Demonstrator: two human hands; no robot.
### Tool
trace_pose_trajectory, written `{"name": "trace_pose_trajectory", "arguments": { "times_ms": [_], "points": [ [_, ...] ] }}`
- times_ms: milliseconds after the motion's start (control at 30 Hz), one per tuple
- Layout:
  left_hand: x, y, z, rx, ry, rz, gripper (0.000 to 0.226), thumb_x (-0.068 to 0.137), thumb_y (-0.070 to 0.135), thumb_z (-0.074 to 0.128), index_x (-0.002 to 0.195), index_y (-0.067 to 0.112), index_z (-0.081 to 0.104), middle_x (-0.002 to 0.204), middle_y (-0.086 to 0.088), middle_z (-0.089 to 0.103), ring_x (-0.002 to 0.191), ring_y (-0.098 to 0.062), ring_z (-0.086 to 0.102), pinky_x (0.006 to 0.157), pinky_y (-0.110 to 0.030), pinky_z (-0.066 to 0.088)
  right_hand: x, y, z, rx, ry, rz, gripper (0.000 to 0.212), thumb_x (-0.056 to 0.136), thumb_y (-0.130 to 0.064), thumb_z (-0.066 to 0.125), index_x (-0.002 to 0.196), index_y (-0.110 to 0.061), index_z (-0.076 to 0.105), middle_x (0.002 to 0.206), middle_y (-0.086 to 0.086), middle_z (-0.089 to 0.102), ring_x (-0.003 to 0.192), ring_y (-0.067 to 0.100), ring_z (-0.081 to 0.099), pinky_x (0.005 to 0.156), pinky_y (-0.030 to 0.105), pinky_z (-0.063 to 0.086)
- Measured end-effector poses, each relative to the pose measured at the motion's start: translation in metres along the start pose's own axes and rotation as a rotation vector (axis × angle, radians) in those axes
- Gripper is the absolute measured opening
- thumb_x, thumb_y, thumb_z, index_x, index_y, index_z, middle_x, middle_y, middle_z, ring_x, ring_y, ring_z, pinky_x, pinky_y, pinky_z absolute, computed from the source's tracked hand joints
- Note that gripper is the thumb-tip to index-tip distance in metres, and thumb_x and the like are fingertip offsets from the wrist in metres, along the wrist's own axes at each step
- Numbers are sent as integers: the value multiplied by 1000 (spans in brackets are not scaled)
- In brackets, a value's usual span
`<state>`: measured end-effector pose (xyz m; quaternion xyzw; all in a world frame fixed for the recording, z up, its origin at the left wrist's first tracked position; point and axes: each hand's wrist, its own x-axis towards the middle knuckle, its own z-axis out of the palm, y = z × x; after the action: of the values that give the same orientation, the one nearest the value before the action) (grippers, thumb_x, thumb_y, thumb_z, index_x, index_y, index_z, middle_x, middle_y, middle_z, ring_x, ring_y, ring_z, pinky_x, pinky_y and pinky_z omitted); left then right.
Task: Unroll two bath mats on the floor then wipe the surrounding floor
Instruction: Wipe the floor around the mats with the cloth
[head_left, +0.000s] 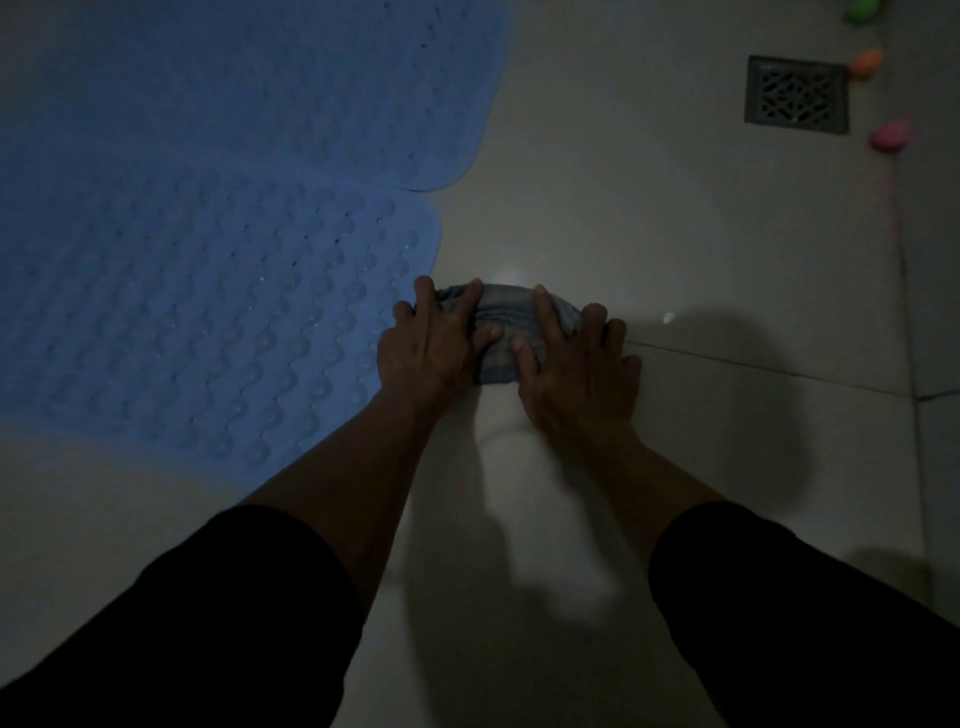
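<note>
Two blue rubber bath mats lie flat on the pale tiled floor. The far mat (291, 78) fills the upper left, and the near mat (197, 312) with raised bumps lies below it, their edges meeting. A bunched blue-grey cloth (506, 325) rests on the floor just right of the near mat's corner. My left hand (431, 345) presses on the cloth's left end and my right hand (576, 366) presses on its right end, fingers spread over it. Most of the cloth is hidden under the hands.
A square metal floor drain (797, 96) sits at the upper right. Small green (862, 10), orange (865, 63) and pink (891, 135) objects lie beside it. A small white speck (668, 317) lies right of the cloth. Tile joints run along the right side. The room is dim.
</note>
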<state>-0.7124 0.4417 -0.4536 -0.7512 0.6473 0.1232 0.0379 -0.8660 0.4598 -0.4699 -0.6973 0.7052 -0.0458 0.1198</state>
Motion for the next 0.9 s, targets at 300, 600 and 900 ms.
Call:
{"name": "trace_pose_trajectory", "arguments": {
  "times_ms": [300, 600, 900],
  "points": [
    [-57, -32, 9, 25, 15, 39, 64, 95, 67, 35, 152, 42, 23, 139, -13, 30, 114, -37, 46, 73, -44, 46, -66, -18, 9, -14, -19, 22, 63, 96, -60, 31, 153, -41, 12, 142, 12, 33, 121, 35, 35, 88, 48, 38],
    [-116, -61, 13, 15, 10, 5, 62, 95, 67, 35, 151, 41, 26, 140, -9, 31, 116, -34, 45, 70, -40, 46, -123, -35, 15, -12, -49, -15, 64, 95, -61, 33, 153, -41, 14, 139, 11, 36, 118, 33, 36, 85, 46, 39],
    [-149, -78, 11, 44, -30, -64, 64, 95, 65, 39, 151, 40, 25, 142, -10, 27, 119, -34, 43, 74, -41, 47, -151, -51, 19, -24, -92, -56, 65, 95, -60, 34, 153, -42, 12, 137, 10, 36, 118, 32, 37, 86, 46, 40]
  ]
}}
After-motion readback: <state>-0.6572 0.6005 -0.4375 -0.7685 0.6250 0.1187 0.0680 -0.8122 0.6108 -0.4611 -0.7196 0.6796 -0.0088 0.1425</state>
